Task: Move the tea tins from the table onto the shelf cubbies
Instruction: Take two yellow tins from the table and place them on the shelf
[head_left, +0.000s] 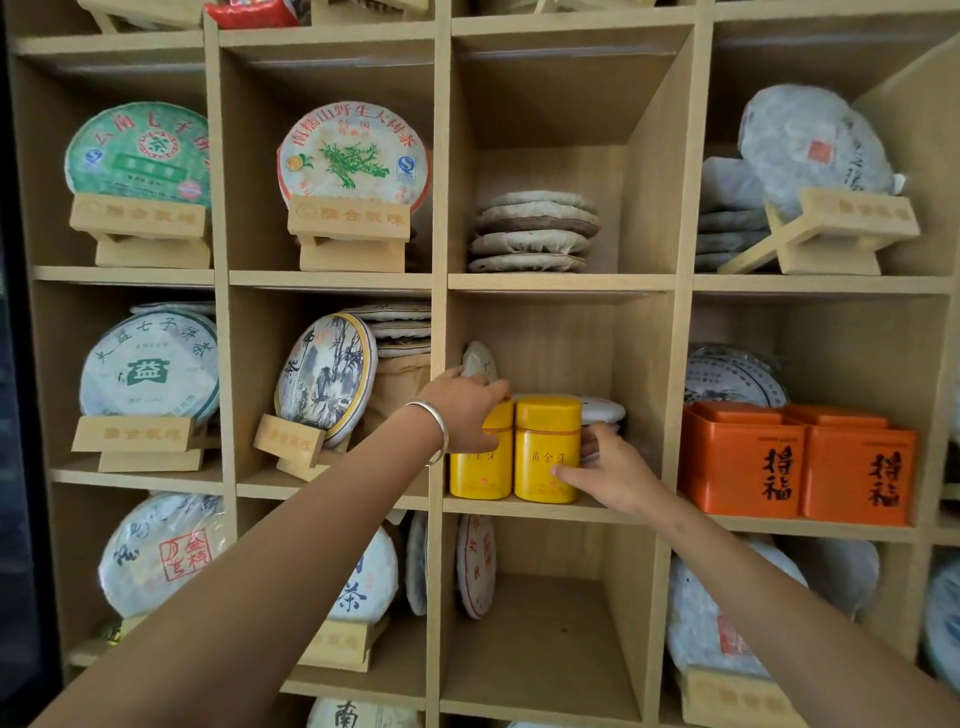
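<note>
Two yellow tea tins stand side by side at the front of the middle cubby of the wooden shelf (561, 283). My left hand (465, 410), with a silver bangle on the wrist, wraps over the top of the left yellow tin (475, 475). My right hand (618, 475) grips the right yellow tin (545, 449) from its right side, thumb on the front. Both tins rest upright on the cubby floor. Two orange square tins (795, 460) sit in the cubby to the right.
Wrapped round tea cakes fill the surrounding cubbies, some on wooden stands (348, 231), some stacked flat (532, 231). A tea cake (478, 361) leans behind the yellow tins and another (602, 410) lies at the back right. The cubby below holds one leaning cake (475, 564).
</note>
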